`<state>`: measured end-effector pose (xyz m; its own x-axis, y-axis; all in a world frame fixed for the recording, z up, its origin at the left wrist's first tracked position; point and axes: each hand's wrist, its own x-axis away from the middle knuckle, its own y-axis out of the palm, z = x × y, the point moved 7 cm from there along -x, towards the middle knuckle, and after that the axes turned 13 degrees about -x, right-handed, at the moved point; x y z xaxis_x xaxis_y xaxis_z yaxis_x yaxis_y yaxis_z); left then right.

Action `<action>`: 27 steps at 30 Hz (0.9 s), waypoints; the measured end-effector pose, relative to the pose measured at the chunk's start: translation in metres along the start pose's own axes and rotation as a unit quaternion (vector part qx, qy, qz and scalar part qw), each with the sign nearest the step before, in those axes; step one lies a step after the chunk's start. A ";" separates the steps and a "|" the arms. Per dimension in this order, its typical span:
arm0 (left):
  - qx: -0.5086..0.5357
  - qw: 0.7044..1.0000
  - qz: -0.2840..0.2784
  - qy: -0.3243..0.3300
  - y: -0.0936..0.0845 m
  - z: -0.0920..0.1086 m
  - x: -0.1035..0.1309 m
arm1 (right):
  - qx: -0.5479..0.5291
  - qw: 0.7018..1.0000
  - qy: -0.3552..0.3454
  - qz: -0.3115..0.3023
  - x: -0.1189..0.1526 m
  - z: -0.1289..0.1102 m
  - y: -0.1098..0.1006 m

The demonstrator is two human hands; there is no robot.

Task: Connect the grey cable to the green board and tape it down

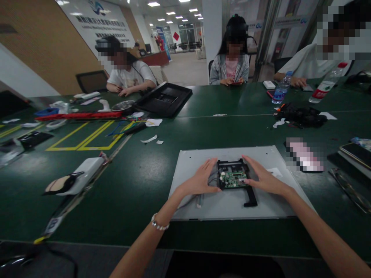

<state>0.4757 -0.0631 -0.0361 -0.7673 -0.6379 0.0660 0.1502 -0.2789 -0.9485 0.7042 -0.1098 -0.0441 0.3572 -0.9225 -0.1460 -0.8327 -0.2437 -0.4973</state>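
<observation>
A black plastic bracket [251, 197] with a green circuit board [232, 178] in it lies on a pale flat panel [188, 164]. My left hand [201, 179] spans the bracket's left side, fingertips at its upper corner and thumb at its lower corner. On the opposite side, my right hand [265, 178] has its fingers at the upper right corner and its thumb on the board's right edge. Both hands grip the bracket between thumb and fingers. Thin grey cables [199, 200] run out to the left, partly hidden behind my left hand.
The green table [139, 193] carries a white box-like device [87, 173] at left and a black frame [165, 98] farther back. To the right lie a phone [305, 156], glasses [349, 189] and a black bundle [301, 115]. Bottles [281, 90] stand behind; three people sit across.
</observation>
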 end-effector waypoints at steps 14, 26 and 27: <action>-0.246 0.807 0.209 -0.494 -0.117 -0.269 0.051 | -0.103 0.992 0.008 0.069 -0.004 0.019 -0.003; -0.217 0.821 0.144 -0.509 -0.099 -0.289 0.052 | -0.091 0.993 0.013 0.073 -0.006 0.019 -0.003; -0.214 0.821 0.143 -0.509 -0.098 -0.286 0.053 | -0.090 0.993 0.012 0.074 -0.006 0.019 -0.003</action>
<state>0.2421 0.1358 -0.0287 0.2123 -0.9641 -0.1598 -0.1674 0.1252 -0.9779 0.7123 -0.0978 -0.0576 0.2164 -0.9588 -0.1842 -0.9383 -0.1522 -0.3106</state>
